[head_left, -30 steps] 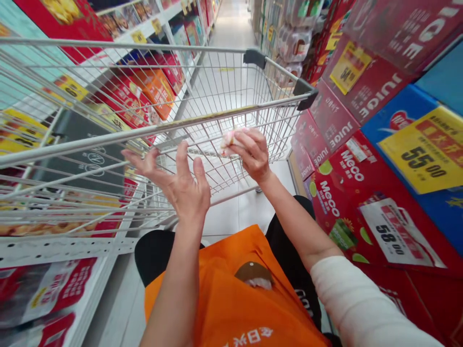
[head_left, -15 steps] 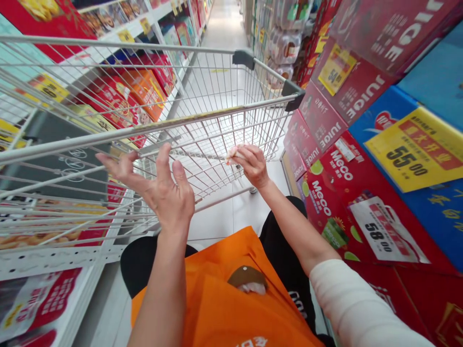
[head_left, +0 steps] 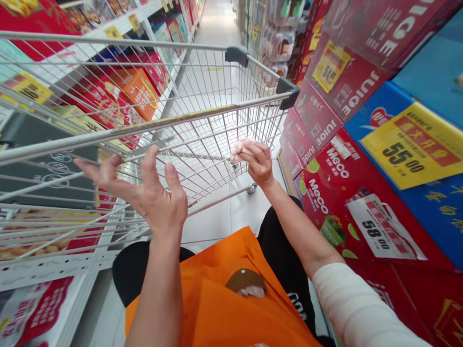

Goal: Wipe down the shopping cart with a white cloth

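Note:
A metal wire shopping cart [head_left: 202, 113] stands in front of me, its side turned toward my body. My left hand [head_left: 144, 188] is beside the cart's wires at the left, fingers spread and curved, with nothing in it. Pinched in my right hand [head_left: 258, 164] is a crumpled pinkish-white cloth [head_left: 240, 148], held against or close to the wires near the cart's right end. Whether the cloth touches the wire cannot be made out. A dark grey panel [head_left: 47, 164] shows at the cart's left end.
Shelves [head_left: 126, 26] with packaged goods run along the left. Stacked drink cartons [head_left: 321, 188] with price tags [head_left: 414, 149] rise close on my right. The tiled aisle floor [head_left: 217, 26] stretches ahead. An orange apron [head_left: 217, 299] covers my lap.
The view has shifted slightly. My left hand has moved a little left, fingers still spread. My right hand and the cloth have moved slightly right along the cart.

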A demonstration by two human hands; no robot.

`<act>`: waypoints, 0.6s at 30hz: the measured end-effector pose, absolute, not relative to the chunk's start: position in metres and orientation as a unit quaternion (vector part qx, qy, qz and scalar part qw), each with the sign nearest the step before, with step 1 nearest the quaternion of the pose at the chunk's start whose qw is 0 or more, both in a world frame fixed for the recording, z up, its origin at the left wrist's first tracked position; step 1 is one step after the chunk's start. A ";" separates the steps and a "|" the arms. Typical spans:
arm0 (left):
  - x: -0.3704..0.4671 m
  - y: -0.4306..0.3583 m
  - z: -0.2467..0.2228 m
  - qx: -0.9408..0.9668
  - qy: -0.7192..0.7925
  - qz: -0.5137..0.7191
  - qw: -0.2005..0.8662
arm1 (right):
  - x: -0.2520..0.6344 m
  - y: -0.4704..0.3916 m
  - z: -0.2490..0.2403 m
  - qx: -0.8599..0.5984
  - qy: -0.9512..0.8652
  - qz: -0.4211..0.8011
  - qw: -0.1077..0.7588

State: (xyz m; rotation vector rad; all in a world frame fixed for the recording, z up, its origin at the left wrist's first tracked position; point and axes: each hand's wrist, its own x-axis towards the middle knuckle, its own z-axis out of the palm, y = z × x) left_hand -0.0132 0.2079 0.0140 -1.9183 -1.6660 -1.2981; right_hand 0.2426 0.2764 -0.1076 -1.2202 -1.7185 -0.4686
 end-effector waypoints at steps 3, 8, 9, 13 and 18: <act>-0.015 0.210 0.011 -0.658 -0.579 -0.457 0.153 | 0.248 0.286 -0.101 -0.529 -0.658 -0.197 0.498; -0.015 0.212 0.011 -0.653 -0.587 -0.459 0.136 | 0.254 0.287 -0.105 -0.491 -0.668 -0.205 0.521; -0.015 0.212 0.011 -0.654 -0.584 -0.460 0.137 | 0.256 0.285 -0.105 -0.480 -0.670 -0.202 0.529; -0.013 0.213 0.013 -0.655 -0.571 -0.469 0.157 | 0.266 0.285 -0.097 -0.501 -0.644 -0.206 0.540; -0.014 0.213 0.011 -0.663 -0.561 -0.463 0.176 | 0.271 0.290 -0.092 -0.514 -0.641 -0.230 0.521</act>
